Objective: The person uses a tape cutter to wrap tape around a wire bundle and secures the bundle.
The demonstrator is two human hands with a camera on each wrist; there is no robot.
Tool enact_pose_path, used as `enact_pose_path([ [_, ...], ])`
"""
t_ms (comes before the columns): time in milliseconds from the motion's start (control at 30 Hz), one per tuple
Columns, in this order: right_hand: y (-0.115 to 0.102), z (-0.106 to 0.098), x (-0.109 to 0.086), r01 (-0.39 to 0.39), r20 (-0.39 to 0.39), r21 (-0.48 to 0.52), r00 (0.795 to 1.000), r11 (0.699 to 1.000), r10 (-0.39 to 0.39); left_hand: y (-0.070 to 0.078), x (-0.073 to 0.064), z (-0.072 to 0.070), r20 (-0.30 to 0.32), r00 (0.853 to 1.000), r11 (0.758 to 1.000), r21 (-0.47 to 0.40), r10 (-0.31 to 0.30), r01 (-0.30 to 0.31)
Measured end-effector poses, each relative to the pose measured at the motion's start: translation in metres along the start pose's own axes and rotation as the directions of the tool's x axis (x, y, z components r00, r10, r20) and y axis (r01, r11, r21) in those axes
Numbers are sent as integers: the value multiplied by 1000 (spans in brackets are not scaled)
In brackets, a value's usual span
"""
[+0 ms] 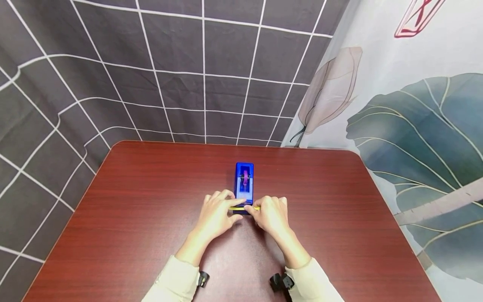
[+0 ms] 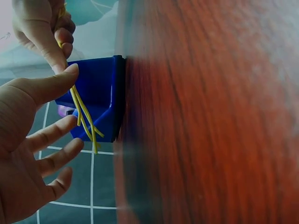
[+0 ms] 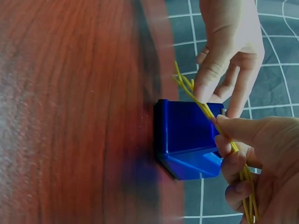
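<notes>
A few yellow strings [image 3: 205, 109] run together in a thin bundle, held by my right hand [image 1: 272, 214] between thumb and curled fingers. Their loose ends [image 2: 96, 135] point left, towards my left palm. My left hand [image 1: 218, 209] is beside them, its thumb [image 2: 56, 86] overlapping the bundle close to the right thumb tip. The left index finger stretches past the bundle, apart from the thumb, and the other fingers are spread loosely. Just behind both hands stands a blue tape dispenser [image 1: 244, 196] with a purple tape roll [image 1: 245, 178]; the hands partly hide its near end.
The reddish-brown wooden table [image 1: 151, 188] spreads around the hands. A dark grey curtain with white grid lines [image 1: 173, 50] hangs behind it, and a leaf-patterned curtain [image 1: 415, 126] hangs at the right. Black wrist devices [image 1: 279, 282] sit at both cuffs.
</notes>
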State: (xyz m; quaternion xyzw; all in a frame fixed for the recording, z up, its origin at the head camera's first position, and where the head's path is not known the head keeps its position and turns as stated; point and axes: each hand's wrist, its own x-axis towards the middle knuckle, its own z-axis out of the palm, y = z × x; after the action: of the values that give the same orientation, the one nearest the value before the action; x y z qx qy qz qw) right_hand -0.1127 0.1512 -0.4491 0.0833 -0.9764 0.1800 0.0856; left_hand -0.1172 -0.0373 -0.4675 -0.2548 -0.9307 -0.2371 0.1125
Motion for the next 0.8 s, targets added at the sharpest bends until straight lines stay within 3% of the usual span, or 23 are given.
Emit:
enact_pose_path([
  [167, -1, -6, 2, -8, 46, -32, 999, 999, 9, 0, 0, 1, -5, 1000, 1000, -3, 5, -5],
  [400, 1, -9, 0, 40, 103, -82, 994, 996, -32, 0, 0, 2, -13, 1000, 1000, 15, 8, -8],
  [533, 6, -7, -4, 42, 122, -17, 992, 999, -39, 0, 1, 1, -22, 1000, 1000, -8, 14, -14],
  [800, 8, -5, -11, 80, 45, 100, 995, 992, -85, 1, -2, 0, 1, 1000, 994, -109, 10, -9],
])
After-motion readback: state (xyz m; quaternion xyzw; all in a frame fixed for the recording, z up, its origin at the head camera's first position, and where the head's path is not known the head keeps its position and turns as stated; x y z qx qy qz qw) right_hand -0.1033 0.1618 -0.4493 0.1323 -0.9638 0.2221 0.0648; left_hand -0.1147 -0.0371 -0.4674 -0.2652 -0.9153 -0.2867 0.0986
